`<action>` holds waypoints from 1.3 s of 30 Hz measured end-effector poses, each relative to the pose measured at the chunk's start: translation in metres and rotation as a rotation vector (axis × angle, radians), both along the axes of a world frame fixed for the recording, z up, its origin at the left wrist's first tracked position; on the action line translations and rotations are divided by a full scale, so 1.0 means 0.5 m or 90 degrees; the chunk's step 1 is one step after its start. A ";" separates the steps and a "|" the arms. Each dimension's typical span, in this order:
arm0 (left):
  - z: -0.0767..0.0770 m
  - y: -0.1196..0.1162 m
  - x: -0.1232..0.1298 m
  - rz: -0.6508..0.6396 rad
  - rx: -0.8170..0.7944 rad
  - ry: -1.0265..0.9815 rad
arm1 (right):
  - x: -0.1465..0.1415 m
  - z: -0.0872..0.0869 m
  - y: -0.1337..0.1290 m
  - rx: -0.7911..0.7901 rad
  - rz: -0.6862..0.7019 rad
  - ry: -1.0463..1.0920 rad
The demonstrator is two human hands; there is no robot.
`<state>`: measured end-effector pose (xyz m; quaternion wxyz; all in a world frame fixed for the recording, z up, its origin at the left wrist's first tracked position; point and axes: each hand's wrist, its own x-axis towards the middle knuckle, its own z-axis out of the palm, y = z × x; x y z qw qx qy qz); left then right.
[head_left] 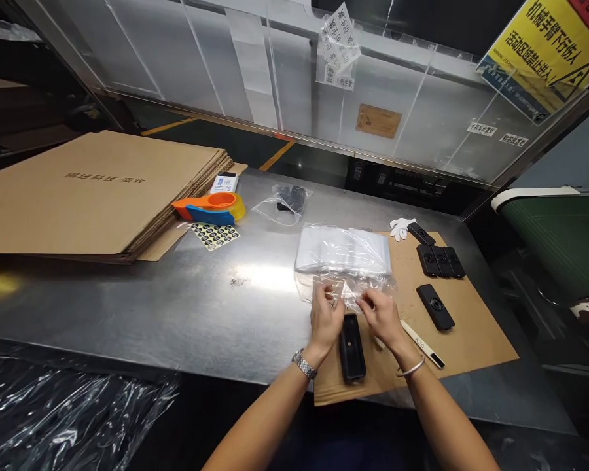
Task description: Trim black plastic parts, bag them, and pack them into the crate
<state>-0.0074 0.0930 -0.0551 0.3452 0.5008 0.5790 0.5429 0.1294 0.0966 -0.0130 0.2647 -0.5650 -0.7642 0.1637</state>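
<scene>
Thin clear plastic, seemingly a bag (347,291), spans the gap between my two hands. My left hand (326,317) is closed on its left side, fingertips curled in. With thumb and finger together, my right hand (383,318) pinches its right side. Just below lies a black open plastic housing (352,353), hollow side up, on brown cardboard (471,337). Beyond my fingers rests a stack of clear plastic bags (343,250). A cream-coloured tool marked A26 (422,343), with a dark tip, lies beside my right wrist.
Black housings (440,260) and a single one (435,306) lie to the right, near a white glove (401,228). Leftward are an orange and blue tape dispenser (211,208), a sticker sheet (214,236), a bagged black item (290,198) and stacked cardboard (88,203).
</scene>
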 end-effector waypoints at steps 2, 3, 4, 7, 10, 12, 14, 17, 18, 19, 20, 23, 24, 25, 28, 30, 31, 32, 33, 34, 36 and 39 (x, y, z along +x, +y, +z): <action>0.006 -0.017 -0.010 -0.008 0.077 0.140 | -0.011 0.008 -0.017 0.012 0.041 -0.036; 0.009 -0.024 -0.016 -0.026 0.111 0.208 | -0.014 0.012 -0.025 0.016 0.054 -0.052; 0.009 -0.029 -0.024 -0.043 0.137 0.271 | -0.016 0.014 -0.034 0.019 0.062 -0.065; 0.003 -0.041 -0.055 -0.044 0.158 0.399 | -0.009 0.011 -0.064 0.026 0.047 -0.085; -0.011 -0.057 -0.087 -0.011 0.142 0.496 | 0.000 -0.018 -0.112 0.011 -0.022 -0.114; -0.020 -0.072 -0.099 -0.010 0.124 0.550 | 0.002 -0.048 -0.152 -0.053 -0.073 -0.195; -0.028 -0.089 -0.103 -0.018 0.104 0.592 | 0.008 -0.074 -0.191 -0.124 -0.102 -0.272; -0.037 -0.105 -0.098 -0.025 0.076 0.631 | 0.038 -0.085 -0.239 -0.167 -0.114 -0.289; -0.040 -0.108 -0.094 -0.031 0.070 0.639 | 0.051 -0.079 -0.251 -0.177 -0.116 -0.265; -0.042 -0.110 -0.090 -0.040 0.065 0.643 | 0.064 -0.069 -0.263 -0.190 -0.116 -0.220; -0.045 -0.112 -0.086 -0.053 0.063 0.646 | 0.075 -0.057 -0.273 -0.208 -0.111 -0.154; -0.048 -0.117 -0.070 -0.105 0.063 0.641 | 0.080 -0.032 -0.294 -0.285 -0.061 0.082; -0.049 -0.119 -0.065 -0.123 0.062 0.636 | 0.074 -0.031 -0.298 -0.319 -0.043 0.136; -0.049 -0.122 -0.061 -0.139 0.060 0.631 | 0.067 -0.036 -0.300 -0.354 -0.036 0.173; -0.051 -0.134 -0.053 -0.160 0.048 0.615 | 0.051 -0.070 -0.298 -0.415 -0.083 0.203; -0.053 -0.142 -0.052 -0.162 0.044 0.609 | 0.050 -0.092 -0.298 -0.401 -0.129 0.185; -0.053 -0.147 -0.052 -0.165 0.045 0.607 | 0.051 -0.099 -0.300 -0.386 -0.145 0.178; -0.053 -0.151 -0.051 -0.170 0.049 0.607 | 0.051 -0.103 -0.303 -0.364 -0.160 0.165; -0.052 -0.155 -0.049 -0.174 0.056 0.608 | 0.050 -0.104 -0.307 -0.335 -0.178 0.140; -0.050 -0.160 -0.047 -0.176 0.064 0.611 | 0.048 -0.103 -0.311 -0.300 -0.195 0.103; -0.046 -0.167 -0.040 -0.179 0.089 0.620 | 0.038 -0.097 -0.318 -0.233 -0.219 0.026; -0.038 -0.178 -0.032 -0.193 0.147 0.631 | 0.025 -0.089 -0.315 -0.215 -0.206 0.004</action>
